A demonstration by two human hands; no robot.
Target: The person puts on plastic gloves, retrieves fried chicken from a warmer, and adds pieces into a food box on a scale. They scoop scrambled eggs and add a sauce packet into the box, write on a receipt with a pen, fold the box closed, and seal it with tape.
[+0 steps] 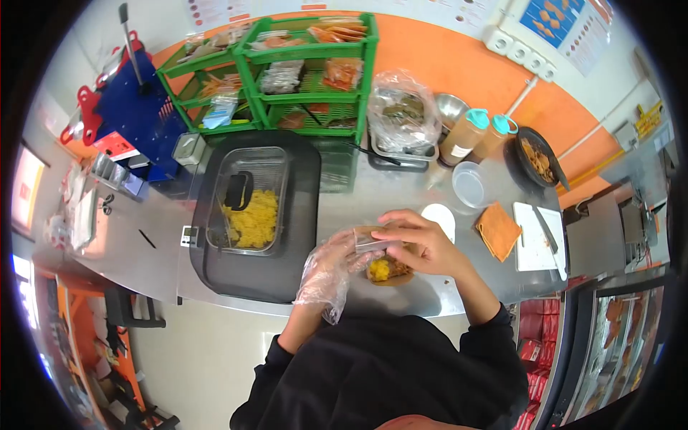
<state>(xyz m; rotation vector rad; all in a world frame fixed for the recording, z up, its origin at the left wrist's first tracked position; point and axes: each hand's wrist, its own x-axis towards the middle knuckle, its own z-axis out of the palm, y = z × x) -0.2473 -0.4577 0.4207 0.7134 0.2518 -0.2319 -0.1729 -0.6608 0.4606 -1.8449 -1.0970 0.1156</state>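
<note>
My left hand [328,265] wears a loose clear plastic glove. Its fingers are closed on one end of a small clear packet [367,238]. The fingers of my bare right hand [421,244] pinch the packet's other end; what is inside is too small to make out. Just below both hands lies a portion of food [389,269] in brown paper, yellow on the left and brown on the right. My right hand partly covers it. A round white lid or disc [438,221] shows behind my right hand.
Left stands a black warmer [304,215] with yellow food under a clear lid. Green racks [308,93] hold packets behind. Sauce bottles [462,137], a clear tub [471,184] and a black pan [536,158] stand right, near an orange cloth [498,231] and a knife [545,229] on a white board [530,251].
</note>
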